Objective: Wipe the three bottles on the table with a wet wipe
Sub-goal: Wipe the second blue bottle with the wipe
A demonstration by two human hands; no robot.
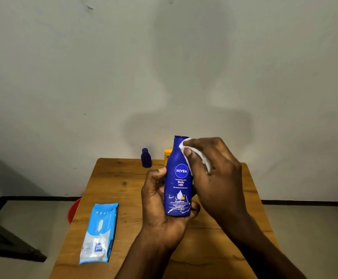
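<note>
Nearest the camera, two bare forearms crossed the front edge of the wooden table (107, 190); its top was a warm brown board with visible grain and dark knots, its corners squared, its sides narrowing toward the wall. At the near left a pack of wet wipes (99, 232) lay flat just inside the left edge, a soft light-blue plastic pouch with a white label flap; bare wood stayed open between it and the arms, and the near right part of the top was bare as well.

Above the middle of the table the left hand (160, 204) was wrapped around the lower half of the blue lotion bottle (179, 178), thumb on the front by the round logo, fingers curled under its base; the bottle stood upright in the air, smooth glossy plastic with a rounded shoulder and narrow neck. The right hand (214, 168) pressed a crumpled white wet wipe (184, 144) against the bottle's neck and right shoulder, fingers closed over the cloth.

Farther back, near the far edge, a small dark-blue bottle (146, 158) stood upright and clear of the hands; just to its right an orange bottle (167, 155) showed partly behind the lotion bottle.

Past the left edge a red rounded object (73, 210) sat lower down; beyond rose a plain pale wall (63, 77) with a dark skirting strip.
</note>
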